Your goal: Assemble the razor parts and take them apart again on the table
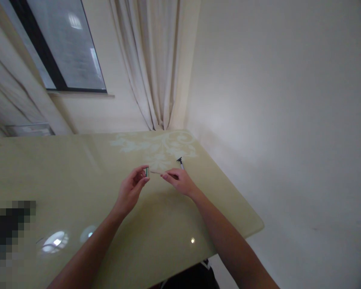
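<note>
My left hand (130, 189) pinches a small box (147, 172), green and white with a dark edge, which looks like a matchbox. It is held upright between thumb and fingertips, above the table. Just to its right, my right hand (180, 180) grips a thin, pale stick (156, 172) that looks like a match. The stick's free end points left, close to the box; whether they touch I cannot tell. Beyond my right hand lies a razor (179, 160) with a dark head, its handle partly hidden behind that hand.
Both arms reach over a glossy, pale green table (78, 172) with a white floral pattern at its far corner. A wall (273, 120) runs along the right. Curtains (152, 60) and a window (69, 44) are behind. A pixelated dark patch covers the left edge.
</note>
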Demonstrator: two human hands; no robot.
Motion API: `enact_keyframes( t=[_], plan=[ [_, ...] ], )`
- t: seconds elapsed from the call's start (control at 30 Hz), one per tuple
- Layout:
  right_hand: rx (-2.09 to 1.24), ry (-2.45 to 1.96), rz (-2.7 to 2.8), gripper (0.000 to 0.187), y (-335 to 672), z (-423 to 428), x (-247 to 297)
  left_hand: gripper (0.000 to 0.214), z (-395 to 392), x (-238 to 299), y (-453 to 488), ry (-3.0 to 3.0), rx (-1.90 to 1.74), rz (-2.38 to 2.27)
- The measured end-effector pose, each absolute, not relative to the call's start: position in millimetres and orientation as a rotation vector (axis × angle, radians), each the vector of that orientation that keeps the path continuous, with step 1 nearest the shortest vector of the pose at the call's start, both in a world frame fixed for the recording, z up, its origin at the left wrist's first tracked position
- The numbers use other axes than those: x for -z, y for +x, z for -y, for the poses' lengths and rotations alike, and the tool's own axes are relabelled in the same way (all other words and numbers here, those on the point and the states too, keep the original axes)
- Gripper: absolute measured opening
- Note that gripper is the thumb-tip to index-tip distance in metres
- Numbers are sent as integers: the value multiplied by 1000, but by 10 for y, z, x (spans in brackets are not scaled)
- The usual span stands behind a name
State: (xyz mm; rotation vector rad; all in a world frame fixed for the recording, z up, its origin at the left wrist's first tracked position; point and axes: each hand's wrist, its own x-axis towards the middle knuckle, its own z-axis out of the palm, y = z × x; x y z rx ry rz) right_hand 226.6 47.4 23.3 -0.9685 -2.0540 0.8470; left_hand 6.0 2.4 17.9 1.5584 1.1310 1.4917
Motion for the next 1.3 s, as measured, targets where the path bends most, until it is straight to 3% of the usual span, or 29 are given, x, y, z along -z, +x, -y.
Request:
enact_keyframes(
  t=[1.3],
  plan=[
    [-840,-1024,2013,48,2254,-487,-232,38,-31,-169,47,1576,-1463,-1133]
  ],
)
